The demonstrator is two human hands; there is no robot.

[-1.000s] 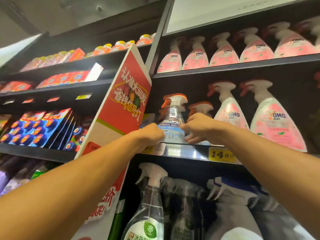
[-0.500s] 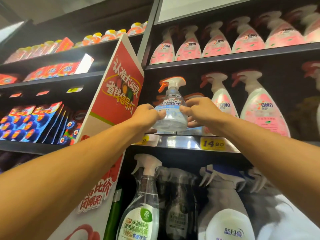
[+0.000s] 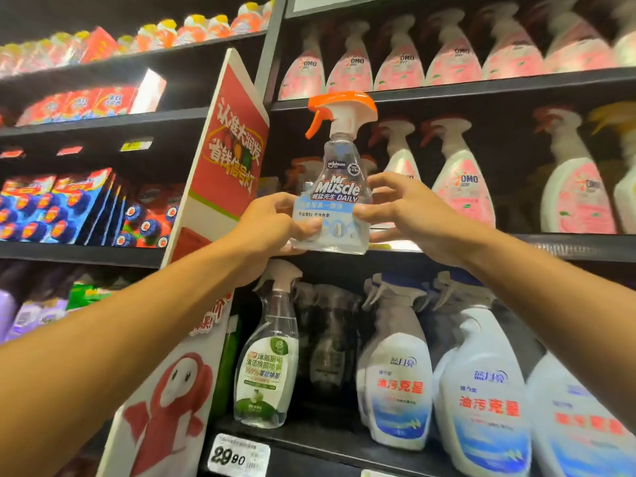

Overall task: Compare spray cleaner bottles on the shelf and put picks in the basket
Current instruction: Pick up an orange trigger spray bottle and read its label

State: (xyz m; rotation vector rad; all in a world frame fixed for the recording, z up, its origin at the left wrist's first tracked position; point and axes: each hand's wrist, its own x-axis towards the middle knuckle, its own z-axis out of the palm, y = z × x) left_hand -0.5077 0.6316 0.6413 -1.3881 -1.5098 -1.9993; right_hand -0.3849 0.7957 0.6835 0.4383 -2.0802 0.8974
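Observation:
A clear Mr Muscle spray bottle [image 3: 335, 187] with an orange-and-white trigger is held upright in front of the middle shelf [image 3: 568, 247]. My left hand [image 3: 272, 225] grips its lower left side, thumb across the label. My right hand [image 3: 409, 211] pinches its right side with fingers and thumb. Pink OMO spray bottles [image 3: 463, 187] stand on the shelf behind. One shelf down stand a clear green-labelled spray bottle [image 3: 266, 359] and white-and-blue spray bottles [image 3: 481, 383]. No basket is in view.
A red promotional sign [image 3: 227, 160] juts out from the shelf post just left of my left hand. More pink OMO bottles [image 3: 399, 60] line the top shelf. Blue and red packs [image 3: 58, 208] fill the left bay. A price tag [image 3: 237, 454] reads 29.90.
Both hands closed on the Mr Muscle bottle at the shelf, lifted it and drew it out toward me. It now sits higher and nearer, its label facing me.

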